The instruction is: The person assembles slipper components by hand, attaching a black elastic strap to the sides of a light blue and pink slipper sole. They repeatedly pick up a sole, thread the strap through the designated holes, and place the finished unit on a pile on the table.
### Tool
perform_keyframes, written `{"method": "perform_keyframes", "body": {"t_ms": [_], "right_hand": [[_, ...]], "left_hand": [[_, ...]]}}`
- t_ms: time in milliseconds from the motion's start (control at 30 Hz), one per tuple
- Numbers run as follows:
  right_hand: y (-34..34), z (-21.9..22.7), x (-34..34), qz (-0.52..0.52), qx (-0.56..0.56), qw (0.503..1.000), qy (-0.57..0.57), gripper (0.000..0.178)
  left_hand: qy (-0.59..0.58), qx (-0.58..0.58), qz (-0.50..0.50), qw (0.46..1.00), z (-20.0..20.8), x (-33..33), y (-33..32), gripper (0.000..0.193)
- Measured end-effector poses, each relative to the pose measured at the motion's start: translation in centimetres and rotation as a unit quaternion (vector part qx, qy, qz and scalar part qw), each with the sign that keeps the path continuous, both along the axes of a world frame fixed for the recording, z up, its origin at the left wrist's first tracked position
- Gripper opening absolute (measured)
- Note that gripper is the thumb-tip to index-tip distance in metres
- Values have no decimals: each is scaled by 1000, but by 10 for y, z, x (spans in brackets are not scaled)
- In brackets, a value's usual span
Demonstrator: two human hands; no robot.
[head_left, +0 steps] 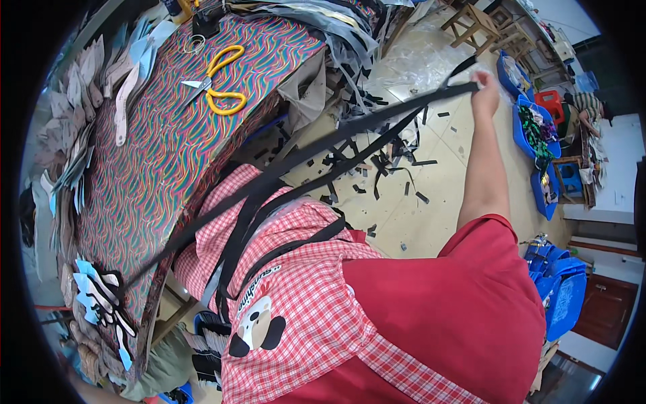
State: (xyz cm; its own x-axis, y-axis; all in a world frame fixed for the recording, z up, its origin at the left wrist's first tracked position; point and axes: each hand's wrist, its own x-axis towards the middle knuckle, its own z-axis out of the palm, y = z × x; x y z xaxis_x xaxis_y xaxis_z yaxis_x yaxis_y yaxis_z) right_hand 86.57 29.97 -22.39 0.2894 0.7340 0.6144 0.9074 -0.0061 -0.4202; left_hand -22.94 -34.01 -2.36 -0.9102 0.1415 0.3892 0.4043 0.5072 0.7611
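Nearest, a red-and-white checked fabric apron (303, 316) was worn over a red short-sleeved top (431, 283). On the apron, a cartoon animal head was printed below a line of black lettering, which was partly legible along the fold. Across the apron, long flat black fabric strips (306, 149) were stretched slantwise, from the table side at the left up to the raised right hand (484, 91). The ends of the strips there were gripped in its bent fingers, at the end of an outstretched arm. The left hand could not be made out, so its state cannot be told.

At the left, a table covered in wavy multicoloured cloth (168, 148) was seen, its edge lined with stacks of beige and pale blue sole-shaped pieces (124, 104). Metal scissors with 2 yellow loop handles (207, 84) were laid on it, blades parted. Beyond, small black cut scraps (422, 197) were scattered over the pale tiled floor (441, 145). Farther off, 3 blue plastic baskets (518, 131) were lined up near a wooden stool (471, 23).
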Motion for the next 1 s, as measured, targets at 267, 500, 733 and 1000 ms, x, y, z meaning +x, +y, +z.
{"method": "perform_keyframes", "body": {"t_ms": [267,500,733,1000], "right_hand": [[-21,-132,82,87,-176,876,440,56],[-56,-92,8,55,-265,963,19,63],[-102,-48,88,-250,-501,815,-150,100],[-41,-44,203,-222,-189,945,-148,72]], "left_hand": [[-291,111,179,933,-191,173,-102,21],[-288,167,193,923,-177,219,-137,26],[-196,203,280,918,-125,240,-202,32],[129,266,248,922,59,242,-175,39]]}}
